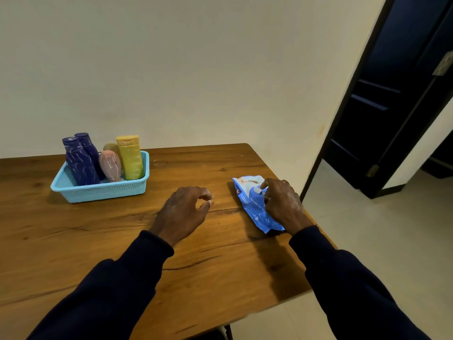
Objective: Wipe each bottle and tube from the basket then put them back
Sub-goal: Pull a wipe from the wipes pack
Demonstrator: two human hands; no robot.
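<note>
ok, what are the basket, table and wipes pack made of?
Basket: probably moulded plastic, matte light blue, fine mesh walls. Table: wood or veneer, satin brown, visible grain and cracks. Wipes pack: soft plastic film, glossy, crinkled.

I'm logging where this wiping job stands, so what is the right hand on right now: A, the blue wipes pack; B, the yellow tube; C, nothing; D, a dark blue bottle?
A: the right hand lies on the blue wipes pack, fingers pinching its white flap, well apart from the basket.
</note>
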